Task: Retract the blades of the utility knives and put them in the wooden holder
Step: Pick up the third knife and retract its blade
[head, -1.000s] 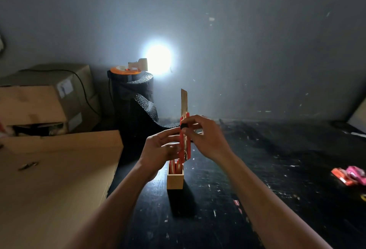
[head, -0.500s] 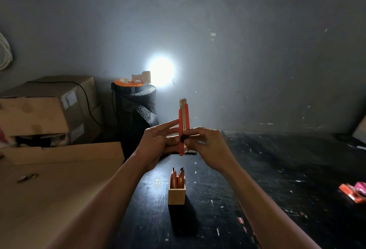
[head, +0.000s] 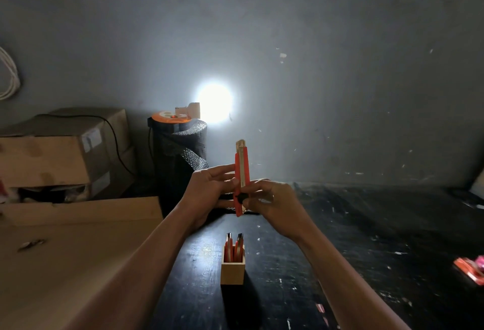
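Note:
I hold a red utility knife (head: 241,169) upright in front of me, above the dark table. My left hand (head: 209,193) grips its body from the left. My right hand (head: 272,204) holds the lower end, thumb on the black slider. Only a short metal tip shows at the knife's top. Below the hands stands a small wooden holder (head: 232,270) with two red knives (head: 234,247) upright in it.
A black table (head: 366,251) spreads to the right, with red and pink objects (head: 471,268) at its right edge. Cardboard sheets (head: 65,264) and boxes (head: 57,154) fill the left. A black roll (head: 180,162) with a bright lamp behind stands at the back.
The long blade that stuck out a second ago has slid back into the knife. Both hands have lifted the knife away from the holder.

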`<state>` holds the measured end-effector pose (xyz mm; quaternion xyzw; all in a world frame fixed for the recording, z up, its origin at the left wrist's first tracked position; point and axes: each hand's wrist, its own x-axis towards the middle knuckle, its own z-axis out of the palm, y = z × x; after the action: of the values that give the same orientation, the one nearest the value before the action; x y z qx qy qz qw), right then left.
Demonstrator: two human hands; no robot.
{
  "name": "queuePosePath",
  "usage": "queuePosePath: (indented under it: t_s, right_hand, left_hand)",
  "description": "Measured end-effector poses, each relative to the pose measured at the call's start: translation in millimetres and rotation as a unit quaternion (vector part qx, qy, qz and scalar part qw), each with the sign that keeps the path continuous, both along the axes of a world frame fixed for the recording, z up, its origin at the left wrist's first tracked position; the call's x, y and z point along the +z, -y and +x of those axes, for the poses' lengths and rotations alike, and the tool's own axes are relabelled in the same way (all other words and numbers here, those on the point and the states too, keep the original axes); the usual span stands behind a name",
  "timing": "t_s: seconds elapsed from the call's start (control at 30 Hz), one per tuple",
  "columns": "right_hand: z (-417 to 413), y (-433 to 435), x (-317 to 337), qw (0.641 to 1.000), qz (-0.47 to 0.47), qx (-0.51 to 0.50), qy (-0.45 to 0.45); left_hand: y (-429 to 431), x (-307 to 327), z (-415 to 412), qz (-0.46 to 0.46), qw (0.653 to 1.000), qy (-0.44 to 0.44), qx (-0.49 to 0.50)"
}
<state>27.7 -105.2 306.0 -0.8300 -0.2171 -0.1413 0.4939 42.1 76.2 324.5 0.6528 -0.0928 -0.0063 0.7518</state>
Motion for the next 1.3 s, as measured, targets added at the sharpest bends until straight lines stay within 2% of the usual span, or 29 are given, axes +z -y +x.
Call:
queuePosePath:
  t_s: [0.13,0.37,0.5,0.77,0.97,1.1,1.3]
  right_hand:
    - [-3,-3,-2,0.998,0.054,-0.017,-0.029]
    - [-5,-4,-6,1.0,0.028,-0.012,0.0]
    - [-6,-3,-6,0.997,0.07,-0.021,-0.021]
    - [-10,0,-7,0.995,0.097,-0.003,-0.035]
    - [-7,1,-7,0.999,0.035,-0.022,-0.005]
    - [-4,-2,-8,0.998,0.054,-0.022,-0.016]
    - [-1,-5,-15,0.999,0.027,-0.028,-0.016]
  left_hand:
    - [0,3,0,-0.004,1.0,0.004,0.0]
    - [4,11,-3,0.013,1.0,0.015,0.005]
    - [5,12,-1,0.02,1.0,0.02,0.009]
    - [9,10,-1,0.0,1.0,0.008,0.01]
    - [8,10,0,0.001,1.0,0.01,0.005]
    - [7,8,2,-0.002,1.0,0.011,0.01]
    - [3,-3,5,-0.002,1.0,0.004,0.012]
